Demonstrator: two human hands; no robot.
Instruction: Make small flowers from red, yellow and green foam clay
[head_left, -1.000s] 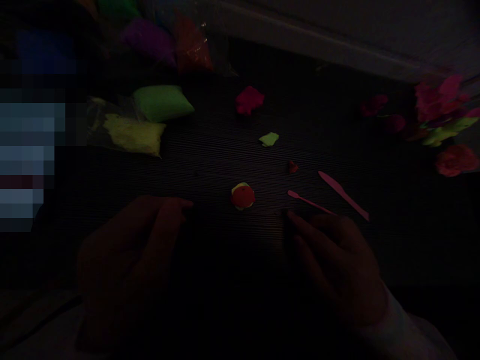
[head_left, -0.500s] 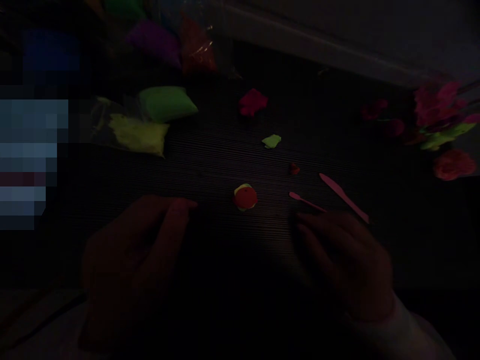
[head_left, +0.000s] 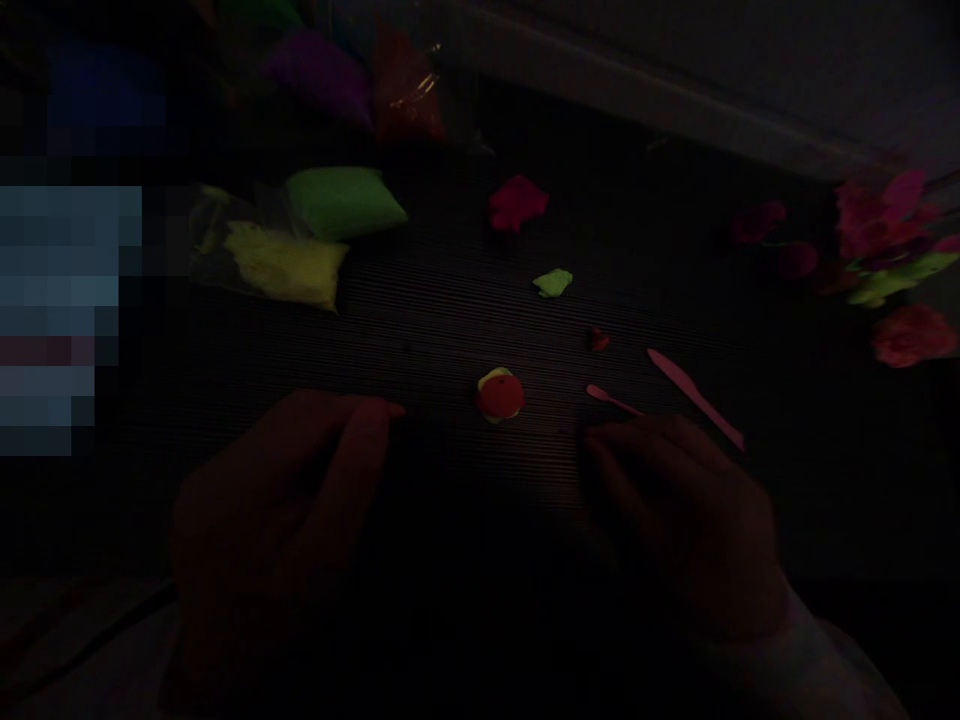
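A small red clay disc (head_left: 501, 397) with a yellow scalloped layer under it lies on the dark ribbed table between my hands. My left hand (head_left: 292, 490), to the disc's left, is closed with thumb and index finger pressed together; anything between them is too dark to make out. To the right, my right hand (head_left: 686, 510) has its thumb and fingertips drawn together near the table, and I cannot see what they hold, if anything. It covers the handle of a thin pink modelling tool (head_left: 600, 393). A pink plastic knife (head_left: 694, 397) lies just beyond that hand.
Behind the disc lie a small red clay bit (head_left: 598, 340), a light green piece (head_left: 553, 283) and a magenta lump (head_left: 517, 204). Yellow (head_left: 289, 268) and green (head_left: 345, 200) clay packets are at left. Pink clay flowers (head_left: 881, 220) stand far right. The scene is very dim.
The view has shifted slightly, so the table things sit a little further right. My right hand's thumb and fingertips have come closer together. My left hand keeps its pinch.
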